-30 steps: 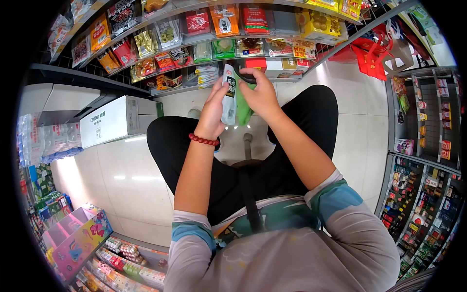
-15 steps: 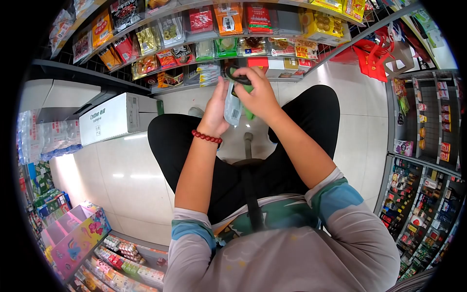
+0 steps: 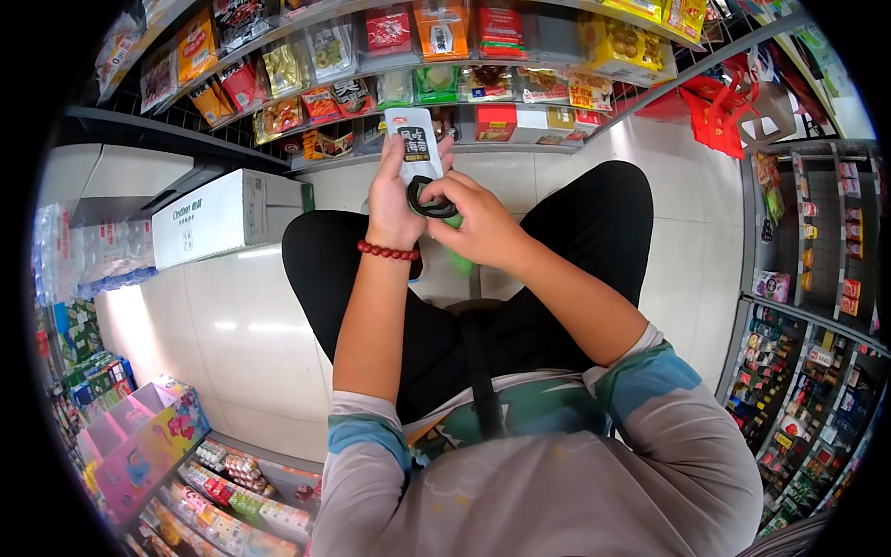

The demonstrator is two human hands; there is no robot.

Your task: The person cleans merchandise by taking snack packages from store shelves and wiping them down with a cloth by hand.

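A pale snack packet (image 3: 414, 139) with a black printed label lies along the palm of my left hand (image 3: 393, 206), its fingers wrapped around the packet's edges. My right hand (image 3: 478, 226) grips a black ring-shaped thing (image 3: 431, 198) with a green part below it; its exact kind is unclear. The black ring rests over the packet's lower end. A red bead bracelet circles my left wrist. Both hands are held above my lap, in front of the snack shelves.
Shelves of bagged snacks (image 3: 436, 84) curve across the front. At left stands a white carton (image 3: 200, 223) beside wrapped bottles (image 3: 97, 255). Red bags (image 3: 713, 111) hang at the front right. Racks of small goods (image 3: 803, 399) line the right, and a pink box (image 3: 139, 455) sits lower left.
The packet has been turned so its printed face shows and points forward. My right hand has moved down and left with the black ring, from the packet's upper end to its lower end.
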